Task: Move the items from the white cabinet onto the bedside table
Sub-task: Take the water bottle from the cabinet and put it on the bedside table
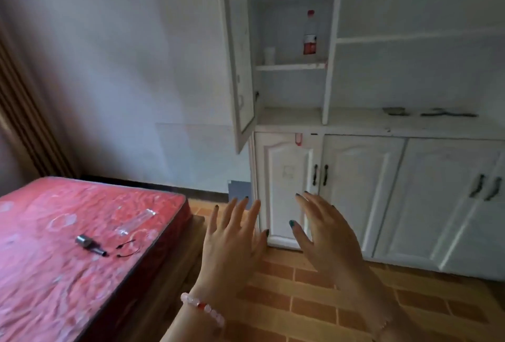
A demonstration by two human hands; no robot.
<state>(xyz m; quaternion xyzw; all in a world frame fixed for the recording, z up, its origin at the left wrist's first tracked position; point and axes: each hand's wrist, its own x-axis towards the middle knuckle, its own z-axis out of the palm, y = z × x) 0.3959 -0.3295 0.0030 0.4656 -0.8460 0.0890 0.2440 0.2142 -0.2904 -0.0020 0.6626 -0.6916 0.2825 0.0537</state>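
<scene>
The white cabinet [332, 49] stands at the right with its upper door [237, 49] swung open. On its middle shelf stand a clear bottle with a red cap and red label [310, 34] and a small white cup [269, 55]. My left hand [232, 238] and my right hand [325, 235] are raised side by side in front of the lower doors, fingers spread and straight, holding nothing. Both hands are well below the shelf. No bedside table can be made out for certain.
A red patterned mattress [54, 259] lies at the lower left, with a small dark metal piece [90, 244], a thin black cord [127, 250] and a clear plastic wrapper [135, 221] on it. Orange brick-pattern floor spreads below. Dark scraps lie on the cabinet counter [355, 120].
</scene>
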